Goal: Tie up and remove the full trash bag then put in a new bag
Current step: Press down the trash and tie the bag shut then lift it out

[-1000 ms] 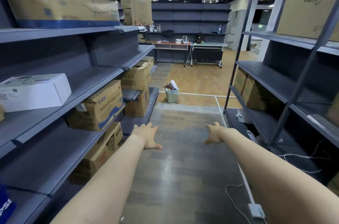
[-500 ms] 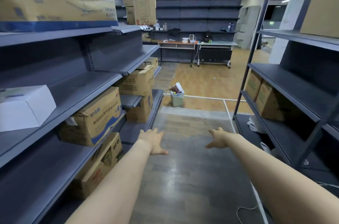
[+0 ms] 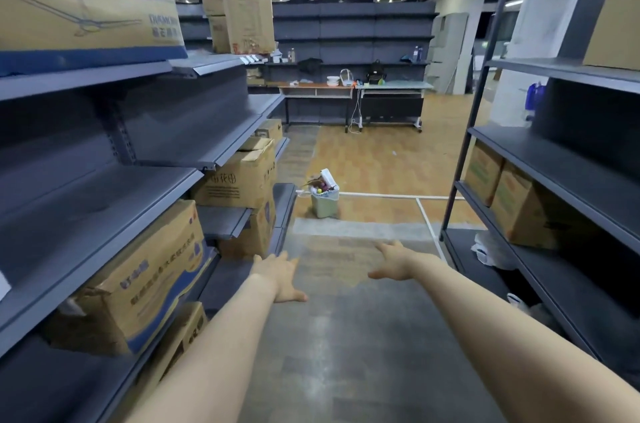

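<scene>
Forearms reach in from the bottom edge of the frame, both cut off below the elbow. The left hand (image 3: 282,278) sits just left of centre with fingers loosely spread, thumb pointing right, holding nothing. The right hand (image 3: 393,261), just right of centre, is likewise spread and relaxed, thumb pointing left; its fingertips are foreshortened and hard to make out. Both hover over the grey floor (image 3: 346,353) of an aisle.

At left, grey shelves (image 3: 104,214) carry cardboard boxes (image 3: 152,270); their printing is blurred. At right, a second shelf unit (image 3: 554,159) holds more boxes, with white plastic (image 3: 490,249) crumpled on its lowest level, partly hidden by the frame.

Beyond the hands, well apart from them and a little above the frame's centre, the trash bin (image 3: 325,203) stands upright on the wooden floor, its long axis vertical, mouth upward. Rubbish sticks out of the top, a white box (image 3: 328,176) tilting up and left; the bag itself is too small to tell apart.

Farthest, at upper centre, a table (image 3: 356,87) carries small unclear items.
</scene>
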The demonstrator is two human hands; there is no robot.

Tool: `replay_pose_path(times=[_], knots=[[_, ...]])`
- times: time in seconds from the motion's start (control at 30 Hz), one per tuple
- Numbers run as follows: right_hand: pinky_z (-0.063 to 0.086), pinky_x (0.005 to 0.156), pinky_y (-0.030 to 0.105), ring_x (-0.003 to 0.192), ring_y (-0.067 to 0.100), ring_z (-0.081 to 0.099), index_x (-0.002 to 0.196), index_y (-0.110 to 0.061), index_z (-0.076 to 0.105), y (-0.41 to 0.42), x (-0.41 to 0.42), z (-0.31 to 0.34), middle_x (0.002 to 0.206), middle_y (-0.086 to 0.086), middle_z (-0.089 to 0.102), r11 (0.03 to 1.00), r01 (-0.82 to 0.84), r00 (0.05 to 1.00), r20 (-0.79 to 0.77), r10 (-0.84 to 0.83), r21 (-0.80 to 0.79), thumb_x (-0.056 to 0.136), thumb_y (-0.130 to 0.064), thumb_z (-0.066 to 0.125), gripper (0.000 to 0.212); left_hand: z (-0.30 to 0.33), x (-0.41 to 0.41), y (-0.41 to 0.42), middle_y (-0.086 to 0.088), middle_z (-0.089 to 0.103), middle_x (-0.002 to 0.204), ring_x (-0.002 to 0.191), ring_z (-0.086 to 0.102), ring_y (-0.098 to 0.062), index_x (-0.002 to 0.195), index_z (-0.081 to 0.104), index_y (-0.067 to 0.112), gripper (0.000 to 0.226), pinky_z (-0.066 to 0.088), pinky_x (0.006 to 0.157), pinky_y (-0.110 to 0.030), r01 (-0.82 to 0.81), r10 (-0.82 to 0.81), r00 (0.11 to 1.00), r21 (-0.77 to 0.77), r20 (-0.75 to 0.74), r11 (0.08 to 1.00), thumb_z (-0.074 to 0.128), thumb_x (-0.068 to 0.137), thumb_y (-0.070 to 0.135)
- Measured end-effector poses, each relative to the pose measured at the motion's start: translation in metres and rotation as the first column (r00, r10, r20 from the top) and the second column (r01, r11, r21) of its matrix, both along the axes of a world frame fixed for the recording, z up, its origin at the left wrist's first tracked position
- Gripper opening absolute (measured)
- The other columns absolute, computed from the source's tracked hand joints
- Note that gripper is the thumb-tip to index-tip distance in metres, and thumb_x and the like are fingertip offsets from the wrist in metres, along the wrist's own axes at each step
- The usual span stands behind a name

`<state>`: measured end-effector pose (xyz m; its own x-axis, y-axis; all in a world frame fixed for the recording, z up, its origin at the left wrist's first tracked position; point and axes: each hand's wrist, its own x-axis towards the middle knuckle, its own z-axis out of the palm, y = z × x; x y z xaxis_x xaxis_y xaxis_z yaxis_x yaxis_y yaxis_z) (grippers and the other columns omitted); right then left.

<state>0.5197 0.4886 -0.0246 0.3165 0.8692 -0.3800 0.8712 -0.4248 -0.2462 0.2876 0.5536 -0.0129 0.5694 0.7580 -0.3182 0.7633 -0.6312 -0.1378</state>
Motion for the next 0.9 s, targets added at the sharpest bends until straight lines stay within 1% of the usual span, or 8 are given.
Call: replay_pose_path(times=[0.07,0.2,0.3,0.4,0.5,0.63,0.8,0.9], knots=[[0.025,0.116,0.040,0.144,0.028,0.020,0.151,-0.017,0.011,0.016,0.015,-0.005,0.158,0.012,0.006,1.000,0.001,1.000,-0.008,-0.002,-0.016,0.087,-0.046,0.058,0.085,-0.001,0.015,0.018,-0.011,0.018,0.157,0.140,0.027,-0.032,0.152,0.013,0.018,0.088,0.023,0.112,-0.050,0.002,-0.002,1.000,-0.004,-0.006,1.000,0.051,0.085,0.061],[0.025,0.116,0.041,0.144,0.027,0.021,0.151,-0.018,0.013,0.050,0.055,-0.009,0.157,0.008,0.011,0.999,0.023,0.999,-0.040,-0.025,-0.033,0.086,-0.049,0.058,0.086,0.002,0.051,0.054,-0.011,0.021,0.155,0.139,0.030,-0.032,0.151,0.016,0.017,0.087,0.025,0.111,-0.048,0.000,0.000,1.000,0.002,0.010,1.000,0.050,0.085,0.062],[0.026,0.114,0.037,0.141,0.028,0.027,0.151,-0.015,0.014,0.080,0.088,-0.006,0.157,0.013,0.011,0.999,0.032,0.999,-0.028,-0.033,-0.026,0.087,-0.045,0.059,0.083,0.004,0.083,0.082,-0.011,0.024,0.154,0.139,0.030,-0.031,0.150,0.018,0.017,0.086,0.025,0.111,-0.047,-0.018,0.018,0.999,0.004,0.044,1.000,0.050,0.085,0.062],[0.025,0.116,0.037,0.142,0.028,0.026,0.150,-0.012,0.015,0.111,0.119,-0.003,0.157,0.014,0.012,1.000,0.005,1.000,-0.008,-0.005,-0.020,0.089,-0.043,0.057,0.080,0.003,0.112,0.108,-0.011,0.025,0.154,0.139,0.030,-0.031,0.150,0.019,0.017,0.084,0.025,0.111,-0.048,-0.048,0.049,0.996,-0.007,0.076,0.999,0.050,0.086,0.061],[0.026,0.115,0.037,0.142,0.028,0.026,0.148,-0.009,0.020,0.139,0.146,-0.001,0.156,0.015,0.015,1.000,-0.008,1.000,-0.006,0.008,-0.017,0.090,-0.040,0.057,0.076,0.002,0.136,0.130,-0.011,0.024,0.155,0.140,0.029,-0.031,0.151,0.018,0.017,0.085,0.025,0.112,-0.048,-0.066,0.068,0.995,-0.025,0.076,0.998,0.051,0.086,0.061],[0.024,0.116,0.036,0.144,0.025,0.021,0.150,-0.011,0.016,0.166,0.174,-0.004,0.158,0.013,0.013,0.999,-0.025,1.000,-0.009,0.025,-0.046,0.090,-0.040,0.057,0.078,-0.001,0.161,0.157,-0.010,0.023,0.156,0.140,0.028,-0.031,0.151,0.017,0.017,0.085,0.025,0.112,-0.048,-0.081,0.084,0.994,-0.038,0.071,0.996,0.049,0.086,0.061],[0.025,0.115,0.036,0.143,0.026,0.024,0.150,-0.010,0.016,0.204,0.200,-0.009,0.156,0.014,0.019,0.996,-0.043,0.999,0.000,0.043,-0.075,0.091,-0.041,0.055,0.077,-0.010,0.188,0.195,-0.010,0.023,0.156,0.141,0.027,-0.030,0.151,0.016,0.017,0.086,0.025,0.113,-0.048,-0.095,0.099,0.993,-0.062,0.067,0.994,0.050,0.086,0.061],[0.025,0.116,0.036,0.143,0.026,0.023,0.149,-0.010,0.016,0.233,0.216,-0.015,0.156,0.012,0.020,0.995,-0.053,0.999,-0.003,0.053,-0.084,0.091,-0.041,0.056,0.078,-0.016,0.203,0.224,-0.010,0.024,0.155,0.140,0.028,-0.030,0.151,0.018,0.017,0.085,0.025,0.113,-0.047,-0.097,0.102,0.993,-0.076,0.065,0.992,0.051,0.086,0.061]])
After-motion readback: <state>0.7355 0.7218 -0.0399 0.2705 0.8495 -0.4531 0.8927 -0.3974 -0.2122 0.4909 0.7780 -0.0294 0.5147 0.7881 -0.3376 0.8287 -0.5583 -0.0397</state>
